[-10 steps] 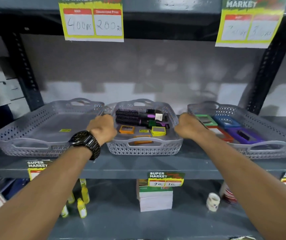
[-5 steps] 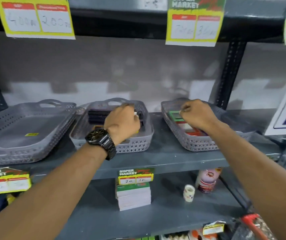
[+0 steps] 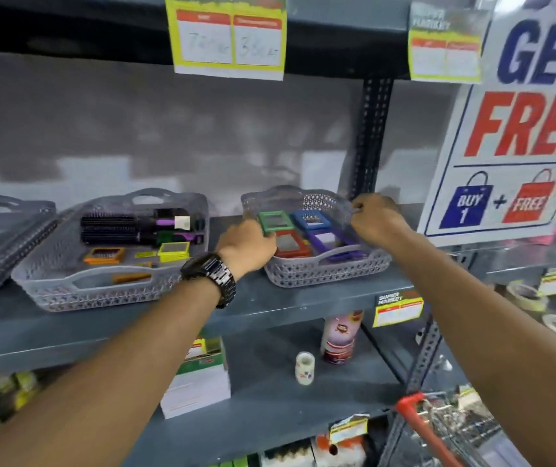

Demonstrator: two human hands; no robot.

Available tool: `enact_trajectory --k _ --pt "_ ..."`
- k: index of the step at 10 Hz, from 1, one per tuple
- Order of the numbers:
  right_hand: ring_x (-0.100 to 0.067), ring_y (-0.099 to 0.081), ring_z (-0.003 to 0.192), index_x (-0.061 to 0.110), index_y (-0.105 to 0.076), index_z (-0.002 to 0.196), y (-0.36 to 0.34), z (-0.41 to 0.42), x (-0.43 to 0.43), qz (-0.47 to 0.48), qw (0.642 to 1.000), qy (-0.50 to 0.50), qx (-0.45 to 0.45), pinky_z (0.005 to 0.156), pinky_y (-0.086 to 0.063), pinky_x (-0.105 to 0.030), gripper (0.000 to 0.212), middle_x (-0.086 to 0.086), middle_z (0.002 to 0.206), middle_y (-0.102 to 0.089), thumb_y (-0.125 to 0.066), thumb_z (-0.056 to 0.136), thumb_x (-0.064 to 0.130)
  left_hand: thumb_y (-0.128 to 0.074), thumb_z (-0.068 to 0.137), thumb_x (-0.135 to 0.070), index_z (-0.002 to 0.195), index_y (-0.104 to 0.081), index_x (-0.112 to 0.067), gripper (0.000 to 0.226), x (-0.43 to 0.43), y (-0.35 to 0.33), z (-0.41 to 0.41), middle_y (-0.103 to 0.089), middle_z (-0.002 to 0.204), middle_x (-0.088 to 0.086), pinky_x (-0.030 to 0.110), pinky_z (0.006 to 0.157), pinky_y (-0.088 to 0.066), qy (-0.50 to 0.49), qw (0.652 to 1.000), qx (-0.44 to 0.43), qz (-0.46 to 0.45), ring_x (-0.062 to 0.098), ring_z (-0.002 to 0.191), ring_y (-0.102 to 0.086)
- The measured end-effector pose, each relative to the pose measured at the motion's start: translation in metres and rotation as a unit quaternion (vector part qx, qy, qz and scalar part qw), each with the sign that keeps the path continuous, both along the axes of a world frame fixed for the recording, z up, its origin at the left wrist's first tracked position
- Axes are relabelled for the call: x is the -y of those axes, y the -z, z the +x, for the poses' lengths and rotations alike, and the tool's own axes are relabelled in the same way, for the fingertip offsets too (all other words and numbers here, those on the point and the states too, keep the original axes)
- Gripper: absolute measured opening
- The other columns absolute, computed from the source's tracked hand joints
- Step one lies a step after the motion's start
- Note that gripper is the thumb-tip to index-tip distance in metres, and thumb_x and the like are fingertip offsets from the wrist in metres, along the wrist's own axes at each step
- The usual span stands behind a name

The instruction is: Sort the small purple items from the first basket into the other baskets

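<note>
Grey basket (image 3: 323,276) gripped at both rims by left hand (image 3: 248,246), right hand (image 3: 376,219), fingers curled | step: steadying basket | next: pick out purple mirror (image 3: 325,239)

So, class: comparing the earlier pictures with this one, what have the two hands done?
Both hands left the middle basket for the right basket: left hand now at its left side, right hand gripping its right rim. The brushes stayed put.

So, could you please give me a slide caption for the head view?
Both hands, left hand and right hand, grip the sides of the right-hand basket of coloured framed items.
</note>
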State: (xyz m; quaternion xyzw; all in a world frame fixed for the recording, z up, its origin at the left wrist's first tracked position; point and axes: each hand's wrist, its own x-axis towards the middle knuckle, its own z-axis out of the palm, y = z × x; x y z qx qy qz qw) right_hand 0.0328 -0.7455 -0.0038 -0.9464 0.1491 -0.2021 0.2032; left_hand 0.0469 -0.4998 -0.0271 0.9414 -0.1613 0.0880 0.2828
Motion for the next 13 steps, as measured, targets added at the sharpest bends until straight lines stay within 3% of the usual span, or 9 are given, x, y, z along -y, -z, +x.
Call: enact_trajectory --k 2,3,5,7,9,10,11,12,13 --pt "-0.027 -0.059 0.067 0.006 -0.052 0.091 0.004 0.013 -0.004 -0.078 0.992 0.010 -0.095 0.065 -0.054 -0.037 0.021 -0.017 0.093 -0.063 -0.047 0.099 0.024 -0.048 0.087 -0.012 0.086 -0.063 -0.008 0.016 0.008 0.007 -0.001 -0.067 0.107 0.020 0.046 0.086 -0.060 -0.014 0.981 -0.132 -0.138 0.040 0.097 -0.067" --pt "-0.033 -0.065 0.078 0.006 -0.048 0.091 0.007 0.017 0.001 -0.116 0.986 0.023 -0.115 0.079 -0.058 -0.048 0.013 -0.017 0.087 -0.062 -0.047 0.099 0.016 -0.046 0.087 -0.007 0.092 -0.061 -0.001 0.017 0.014 0.005 -0.003 -0.066 0.106 0.022 0.050 0.085 -0.061 -0.026 0.987 -0.107 -0.118 0.041 0.094 -0.067" --pt "-0.020 -0.050 0.055 0.009 -0.044 0.073 0.017 0.028 0.011 -0.086 0.993 0.041 -0.072 0.054 -0.044 -0.031 0.028 -0.007 0.073 -0.053 -0.063 0.094 0.012 -0.044 0.090 -0.005 0.106 -0.063 0.004 0.026 0.013 0.001 0.005 -0.066 0.115 0.026 0.048 0.088 -0.060 -0.041 0.991 -0.100 -0.077 0.043 0.099 -0.068" --pt "-0.029 -0.058 0.071 0.001 -0.059 0.098 0.016 0.039 0.008 -0.079 0.994 0.035 -0.067 0.066 -0.048 -0.034 0.009 -0.020 0.096 -0.062 -0.058 0.091 -0.005 -0.043 0.091 -0.005 0.097 -0.059 -0.003 0.017 0.010 -0.003 0.009 -0.067 0.113 0.023 0.048 0.086 -0.061 -0.052 0.992 -0.098 -0.062 0.041 0.094 -0.071" --pt "-0.027 -0.059 0.070 0.002 -0.058 0.097 0.018 0.044 0.008 -0.094 0.994 0.027 -0.059 0.064 -0.048 -0.034 0.007 -0.020 0.100 -0.065 -0.053 0.097 0.006 -0.045 0.092 -0.005 0.098 -0.060 -0.002 0.017 0.011 -0.006 0.012 -0.069 0.111 0.021 0.041 0.081 -0.061 -0.052 0.994 -0.096 -0.027 0.037 0.091 -0.070" --pt "-0.023 -0.055 0.060 0.007 -0.057 0.085 0.015 0.042 0.005 -0.115 0.991 0.025 -0.062 0.062 -0.047 -0.033 0.010 -0.016 0.093 -0.064 -0.056 0.095 0.010 -0.046 0.093 -0.008 0.106 -0.055 -0.006 0.016 0.009 -0.005 0.015 -0.067 0.113 0.018 0.035 0.070 -0.047 -0.054 0.996 -0.064 0.022 0.033 0.086 -0.060" --pt "-0.027 -0.058 0.067 0.008 -0.057 0.086 0.004 0.033 -0.005 -0.102 0.994 0.017 -0.034 0.065 -0.051 -0.036 0.007 -0.013 0.086 -0.063 -0.058 0.090 0.014 -0.047 0.096 -0.017 0.125 -0.049 -0.009 0.030 0.003 0.003 0.010 -0.064 0.116 0.015 0.037 0.067 -0.044 -0.062 0.994 0.093 0.005 0.039 0.093 -0.066" --pt "-0.035 -0.063 0.081 0.007 -0.063 0.105 -0.005 0.015 -0.025 -0.073 0.996 -0.039 0.039 0.078 -0.055 -0.040 0.021 -0.020 0.100 -0.068 -0.055 0.087 0.011 -0.047 0.097 -0.025 0.140 -0.047 -0.007 0.047 -0.008 0.007 -0.001 -0.059 0.138 0.013 0.044 0.086 -0.053 -0.052 0.959 0.278 0.005 0.036 0.116 -0.061" --pt "-0.033 -0.067 0.097 0.015 -0.060 0.130 -0.008 -0.021 -0.052 0.008 0.976 -0.128 0.175 0.087 -0.052 -0.023 0.041 -0.013 0.116 -0.071 -0.052 0.090 0.013 -0.047 0.096 -0.029 0.142 -0.047 -0.005 0.052 -0.022 0.002 -0.007 -0.055 0.144 0.013 0.047 0.107 -0.046 -0.051 0.940 0.336 0.039 0.033 0.133 -0.049"
